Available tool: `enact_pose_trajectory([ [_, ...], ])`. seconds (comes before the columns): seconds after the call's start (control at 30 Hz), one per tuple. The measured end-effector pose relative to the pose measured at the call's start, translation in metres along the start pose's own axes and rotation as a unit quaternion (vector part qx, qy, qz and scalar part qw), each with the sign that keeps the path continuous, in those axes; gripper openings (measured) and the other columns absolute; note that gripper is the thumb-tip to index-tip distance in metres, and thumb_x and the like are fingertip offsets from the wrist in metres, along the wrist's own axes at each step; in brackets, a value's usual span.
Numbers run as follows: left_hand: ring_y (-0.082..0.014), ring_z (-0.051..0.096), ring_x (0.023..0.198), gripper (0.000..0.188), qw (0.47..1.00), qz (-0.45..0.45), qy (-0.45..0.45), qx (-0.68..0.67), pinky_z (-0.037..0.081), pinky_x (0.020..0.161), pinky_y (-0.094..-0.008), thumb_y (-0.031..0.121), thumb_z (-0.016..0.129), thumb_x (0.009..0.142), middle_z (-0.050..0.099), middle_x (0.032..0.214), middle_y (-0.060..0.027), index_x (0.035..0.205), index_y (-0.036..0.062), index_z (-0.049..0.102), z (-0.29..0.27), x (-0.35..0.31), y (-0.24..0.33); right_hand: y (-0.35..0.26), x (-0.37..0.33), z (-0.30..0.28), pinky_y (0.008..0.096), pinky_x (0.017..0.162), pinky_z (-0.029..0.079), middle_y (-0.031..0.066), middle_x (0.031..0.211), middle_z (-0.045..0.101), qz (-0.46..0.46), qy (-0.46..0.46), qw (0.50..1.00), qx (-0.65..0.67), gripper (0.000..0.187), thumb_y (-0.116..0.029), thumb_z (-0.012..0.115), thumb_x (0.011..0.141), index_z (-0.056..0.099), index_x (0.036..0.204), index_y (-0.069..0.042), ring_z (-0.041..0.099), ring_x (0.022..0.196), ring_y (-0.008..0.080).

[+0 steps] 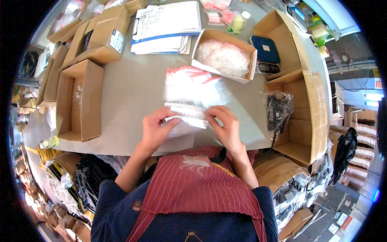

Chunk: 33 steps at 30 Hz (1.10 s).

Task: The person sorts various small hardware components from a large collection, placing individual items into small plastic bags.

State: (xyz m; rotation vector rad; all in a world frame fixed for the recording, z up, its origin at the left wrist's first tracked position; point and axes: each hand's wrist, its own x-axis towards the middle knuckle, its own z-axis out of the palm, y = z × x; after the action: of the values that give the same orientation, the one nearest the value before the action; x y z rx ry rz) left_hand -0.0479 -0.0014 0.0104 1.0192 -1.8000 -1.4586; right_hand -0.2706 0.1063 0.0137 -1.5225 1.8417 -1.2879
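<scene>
Both hands are at a narrow white strip (188, 115) with a scalloped far edge, near the table's front edge. My left hand (158, 125) pinches its left end between thumb and fingers. At the right end, my right hand (225, 122) grips it the same way. The strip is bright and partly washed out, so its exact kind does not show. Just beyond it lies a pile of transparent zip bags (189, 82) with red edges, shining with glare. A pale sheet (177, 139) lies under the hands.
A white carton (197, 60) of red-edged bags stands behind the pile. Open cardboard boxes (68, 105) flank the left side, and another box (318, 117) the right, beside a bag of black parts (279, 111). Papers on a clipboard (167, 20) and a bottle (239, 23) are at the back.
</scene>
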Motion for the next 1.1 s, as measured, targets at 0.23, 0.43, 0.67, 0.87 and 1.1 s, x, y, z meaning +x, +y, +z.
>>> enact_pose_trajectory([
  [0.23, -0.0159, 0.065, 0.095, 0.018, 0.974, -0.107, -0.056, -0.192, 0.05, 0.086, -0.029, -0.004, 0.072, 0.084, 0.072, 0.102, -0.0088, 0.102, -0.0031, 0.075, -0.01, 0.0, 0.009, -0.008, 0.006, -0.002, 0.0406, 0.081, 0.053, 0.0156, 0.101, 0.067, -0.073, -0.039, 0.996, -0.041, 0.033, 0.002, 0.073, 0.08, 0.066, 0.112, -0.002, 0.066, 0.091, 0.0324],
  [0.43, -0.0163, 0.065, 0.095, 0.018, 0.978, -0.088, -0.064, -0.179, 0.05, 0.086, -0.0291, -0.003, 0.072, 0.084, 0.072, 0.103, -0.0095, 0.102, -0.0029, 0.075, -0.012, -0.001, 0.006, -0.005, -0.004, 0.002, 0.0412, 0.078, 0.054, 0.0164, 0.098, 0.066, -0.051, -0.067, 0.996, -0.023, 0.043, 0.004, 0.071, 0.081, 0.06, 0.122, -0.003, 0.066, 0.089, 0.0326],
  [0.67, -0.0143, 0.065, 0.093, 0.018, 0.99, -0.044, -0.055, -0.124, 0.051, 0.085, -0.028, -0.002, 0.071, 0.086, 0.073, 0.099, -0.0071, 0.103, -0.0014, 0.076, -0.01, 0.001, 0.008, -0.007, -0.006, -0.005, 0.0286, 0.069, 0.052, 0.0069, 0.082, 0.065, 0.042, -0.101, 0.991, 0.081, 0.036, 0.004, 0.064, 0.093, 0.056, 0.127, -0.001, 0.063, 0.078, 0.013],
  [0.87, -0.0099, 0.064, 0.086, 0.016, 0.99, -0.103, -0.004, -0.096, 0.053, 0.078, -0.0264, 0.0, 0.07, 0.088, 0.074, 0.093, -0.0032, 0.103, -0.0011, 0.075, -0.014, 0.0, 0.015, -0.006, -0.011, -0.007, 0.0332, 0.073, 0.054, 0.0083, 0.093, 0.068, 0.122, -0.136, 0.97, 0.161, 0.028, -0.005, 0.065, 0.096, 0.06, 0.123, -0.006, 0.065, 0.081, 0.0151],
  [1.1, -0.0128, 0.065, 0.091, 0.016, 0.997, -0.071, -0.012, -0.037, 0.052, 0.082, -0.0267, -0.003, 0.07, 0.087, 0.074, 0.097, -0.0063, 0.102, -0.0018, 0.075, -0.02, -0.002, 0.019, -0.003, -0.012, -0.006, 0.0294, 0.079, 0.052, 0.0042, 0.098, 0.068, 0.112, -0.134, 0.97, 0.168, 0.019, -0.009, 0.068, 0.096, 0.062, 0.113, -0.003, 0.062, 0.09, 0.0112],
])
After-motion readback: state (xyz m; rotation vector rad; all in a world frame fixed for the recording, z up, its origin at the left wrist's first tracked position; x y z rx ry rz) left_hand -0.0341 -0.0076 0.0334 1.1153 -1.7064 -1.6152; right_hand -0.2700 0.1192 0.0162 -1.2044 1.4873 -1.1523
